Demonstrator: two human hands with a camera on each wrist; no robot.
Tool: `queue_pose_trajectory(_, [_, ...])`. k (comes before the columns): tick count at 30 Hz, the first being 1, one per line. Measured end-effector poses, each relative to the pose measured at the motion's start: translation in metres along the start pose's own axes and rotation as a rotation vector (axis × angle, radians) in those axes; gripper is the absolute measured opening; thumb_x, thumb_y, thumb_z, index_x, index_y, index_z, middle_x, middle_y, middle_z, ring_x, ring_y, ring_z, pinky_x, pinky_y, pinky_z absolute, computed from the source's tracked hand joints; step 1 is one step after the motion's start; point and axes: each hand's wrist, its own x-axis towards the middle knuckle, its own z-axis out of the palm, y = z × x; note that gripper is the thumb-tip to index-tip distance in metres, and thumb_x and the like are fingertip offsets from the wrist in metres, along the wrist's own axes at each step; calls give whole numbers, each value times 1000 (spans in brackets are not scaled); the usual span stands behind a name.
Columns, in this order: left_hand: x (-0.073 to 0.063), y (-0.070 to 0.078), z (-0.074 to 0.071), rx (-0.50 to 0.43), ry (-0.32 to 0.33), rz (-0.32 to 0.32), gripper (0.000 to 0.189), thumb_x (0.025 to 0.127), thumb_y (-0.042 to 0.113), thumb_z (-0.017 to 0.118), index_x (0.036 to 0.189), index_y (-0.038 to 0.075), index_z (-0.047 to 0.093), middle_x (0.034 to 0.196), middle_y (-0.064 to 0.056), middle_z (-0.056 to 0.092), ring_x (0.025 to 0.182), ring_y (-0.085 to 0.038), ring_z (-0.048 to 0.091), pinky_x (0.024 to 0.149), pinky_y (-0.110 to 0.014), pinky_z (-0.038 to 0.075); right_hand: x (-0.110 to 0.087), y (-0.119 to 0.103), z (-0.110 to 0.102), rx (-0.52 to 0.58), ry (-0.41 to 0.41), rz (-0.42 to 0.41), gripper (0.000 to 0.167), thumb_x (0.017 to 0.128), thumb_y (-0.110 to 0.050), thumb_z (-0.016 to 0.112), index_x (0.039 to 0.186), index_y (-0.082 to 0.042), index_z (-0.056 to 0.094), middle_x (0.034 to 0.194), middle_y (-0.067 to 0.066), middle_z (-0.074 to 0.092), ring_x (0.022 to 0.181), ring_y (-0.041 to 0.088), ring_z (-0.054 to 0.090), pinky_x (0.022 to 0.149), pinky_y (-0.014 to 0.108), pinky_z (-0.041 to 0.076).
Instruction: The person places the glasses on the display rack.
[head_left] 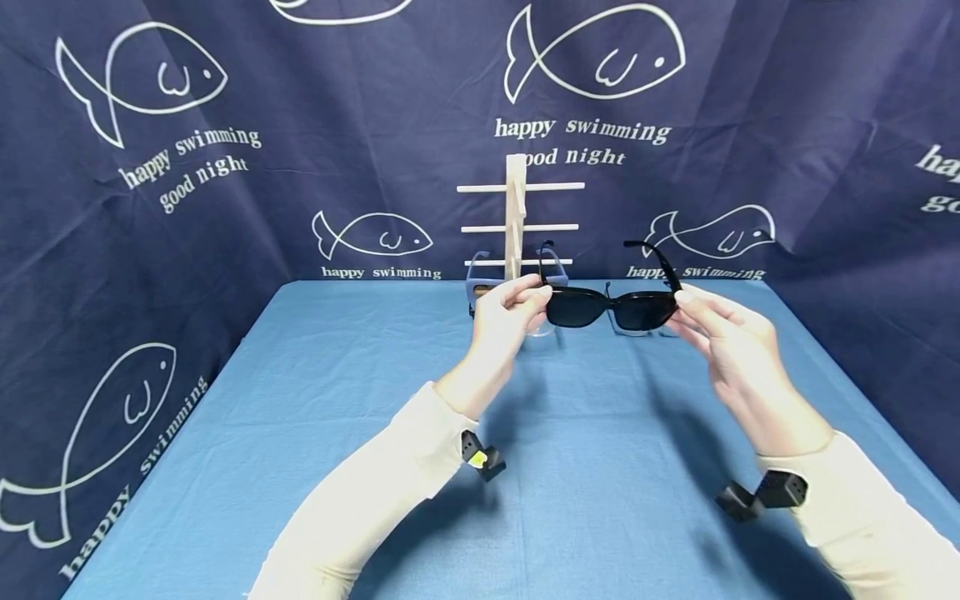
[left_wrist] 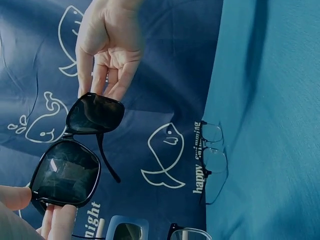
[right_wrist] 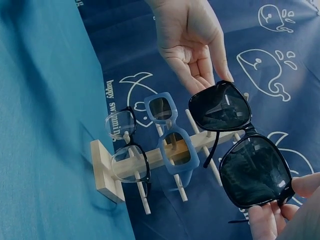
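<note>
A pair of black sunglasses [head_left: 573, 308] with dark lenses is held up level above the far part of the table, temples unfolded and pointing away. My left hand [head_left: 501, 325] pinches its left end between thumb and fingers. At the other end, by the hinge, my right hand [head_left: 738, 350] grips the frame in the same way. Behind my left hand stands a wooden glasses rack [head_left: 514, 208] with crossbars. Blue-framed sunglasses [right_wrist: 161, 107] hang on it in the right wrist view, with dark-framed clear glasses [right_wrist: 147, 160] on the bar below.
Another pair of clear-lensed glasses [left_wrist: 212, 160] rests on the blue tablecloth [head_left: 360, 400], partly hidden behind the black sunglasses in the head view. A navy curtain [head_left: 405, 108] with fish drawings hangs behind and along both sides of the table. The rack's upper bars [head_left: 555, 186] carry no glasses.
</note>
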Motion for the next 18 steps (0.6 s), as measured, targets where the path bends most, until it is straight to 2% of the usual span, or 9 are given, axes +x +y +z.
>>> queue_pose_trajectory(4, [-1,2,-1,6,-3,6,36,88,4,69,123,-2,64,98,-13,72,85,-10,66,86,-32,60,1,0,2,-13,3,5,15,82,0,74,95,-8,76,88,0,76,74,12,72,76,23,61])
queue_pose_trajectory(12, [-2,7,-5,-13,2,10,37,87,3,69,123,-2,63,88,-5,68,84,-9,65,90,-34,59,2,-1,6,-31,13,15,15,81,-4,77,95,-9,76,89,-3,75,74,11,72,75,22,61])
queue_pose_trajectory(18, [-2,9,-7,-9,10,13,36,88,4,69,123,0,64,88,-3,68,85,-10,65,90,-34,59,3,0,12,-23,8,8,15,81,-5,78,95,-9,76,90,-3,75,74,11,72,75,21,61])
